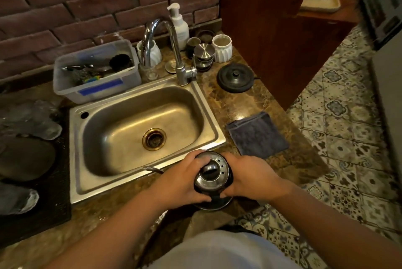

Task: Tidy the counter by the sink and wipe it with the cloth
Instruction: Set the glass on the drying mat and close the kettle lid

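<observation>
Both of my hands grip a round steel sink strainer [212,174] with a small handle and holes, held over the counter's front edge just below the sink [121,161]. My left hand [185,179] wraps its left side and my right hand [250,177] its right side. A steel disc [214,205] shows beneath it. A folded dark grey cloth [257,135] lies flat on the brown marble counter [235,103] to the right of the sink, apart from my hands.
Behind the sink stand a chrome tap [174,51], a plastic tub of utensils [95,73], a soap pump bottle [179,25], two white ribbed cups [221,48], stacked steel parts [203,57] and a black round lid [236,77]. A dark mat with glassware [32,120] lies left. Patterned floor tiles lie to the right.
</observation>
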